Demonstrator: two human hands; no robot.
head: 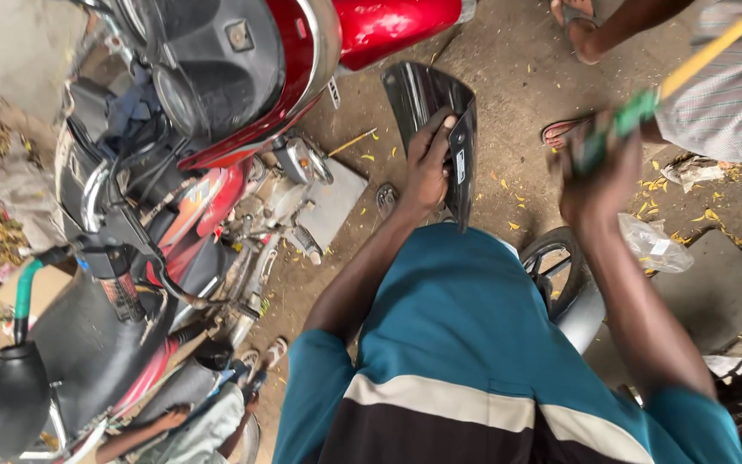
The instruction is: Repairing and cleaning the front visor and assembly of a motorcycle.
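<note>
Head view, looking straight down the wearer's own body: nearest is a teal shirt (465, 344) with a cream stripe and a dark band across it, filling the lower middle of the frame. Both bare arms reach away from it, well apart from each other.

Left hand (429, 165) is clamped on the edge of a glossy black plastic panel (427, 90), fingers curled over its rim; the panel stands tilted just beyond the shirt, above the dirt ground (517, 77).

Right hand (601, 176), blurred, is closed around the green handle of a screwdriver (646, 107) whose yellow shaft runs up toward the top right corner.

Between the arms, just beside the right forearm, sits part of a dark wheel (560, 275) with spokes. A crumpled clear plastic bag (650, 245) lies near it.

To the left stands a red motorcycle (216, 163) with a black seat and exposed engine parts. At the bottom left, another person's arm (143, 430) shows beside it.

Farthest, at the top right, a bystander's foot (577, 30) in a sandal rests on the ground, which is strewn with small yellow bits.
</note>
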